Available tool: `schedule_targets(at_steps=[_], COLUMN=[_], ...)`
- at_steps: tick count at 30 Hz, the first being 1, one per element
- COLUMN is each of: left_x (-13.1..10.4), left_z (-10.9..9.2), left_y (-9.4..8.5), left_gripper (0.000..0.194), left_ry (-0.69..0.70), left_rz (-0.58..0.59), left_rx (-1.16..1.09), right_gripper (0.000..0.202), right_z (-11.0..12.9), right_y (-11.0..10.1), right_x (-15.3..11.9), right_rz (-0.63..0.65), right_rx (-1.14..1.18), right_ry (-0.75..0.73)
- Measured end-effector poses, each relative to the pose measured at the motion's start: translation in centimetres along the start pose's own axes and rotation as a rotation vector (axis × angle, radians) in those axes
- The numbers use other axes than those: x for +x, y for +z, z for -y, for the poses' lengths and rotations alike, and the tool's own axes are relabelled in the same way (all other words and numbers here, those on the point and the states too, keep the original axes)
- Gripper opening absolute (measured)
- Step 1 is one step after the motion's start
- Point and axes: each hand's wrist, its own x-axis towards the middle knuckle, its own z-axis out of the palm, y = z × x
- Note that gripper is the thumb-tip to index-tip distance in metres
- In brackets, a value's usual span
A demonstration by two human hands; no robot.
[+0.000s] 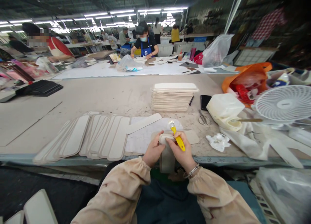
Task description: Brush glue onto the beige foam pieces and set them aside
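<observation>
Near the table's front edge, my left hand (154, 148) grips the left side of a pale rounded panel (167, 159), its fingers closed on it. My right hand (182, 149) is closed round a yellow-handled brush (179, 140), bristles pointing up and away, while its thumb presses on the same panel. The panel's lower end hangs over the table edge. Left of my hands, a row of overlapping pale panels (119, 136) fans out, and one strip (144, 123) lies slanted across a white sheet (138, 143). Beyond my hands stands a neat stack of panels (170, 97).
Right of my hands are scissors (204, 119), a black phone (205, 102), crumpled tissue (218, 141), a white plastic container (225, 105), a white fan (284, 104) and an orange bag (247, 78). Black pieces (43, 88) lie far left. People work at tables beyond.
</observation>
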Motion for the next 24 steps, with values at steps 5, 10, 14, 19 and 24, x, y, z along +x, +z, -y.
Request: schedule_targets(at_steps=[5, 10, 14, 19, 24], left_x=[0.0, 0.3, 0.2, -0.3, -0.6], left_z=[0.1, 0.5, 0.7, 1.3, 1.5], left_y=[0.0, -0.1, 0.0, 0.3, 0.6], left_gripper=[0.066, 0.061, 0.054, 0.04, 0.036], left_ry=[-0.017, 0.004, 0.02, -0.056, -0.169], left_rz=[-0.011, -0.034, 0.056, 0.235, 0.226], left_rx=[-0.011, -0.004, -0.084, -0.047, 0.016], right_gripper=[0.029, 0.031, 0.034, 0.035, 0.035], right_z=[-0.1, -0.2, 0.1, 0.6, -0.4], right_y=[0.2, 0.4, 0.4, -0.9, -1.8], right_x=[0.1, 0.2, 0.6, 2.0, 2.4], right_rz=[-0.004, -0.007, -0.034, -0.168, -0.178], right_rx=[0.015, 0.011, 0.024, 0.091, 0.127], right_ry=[0.05, 0.05, 0.053, 0.048, 0.061])
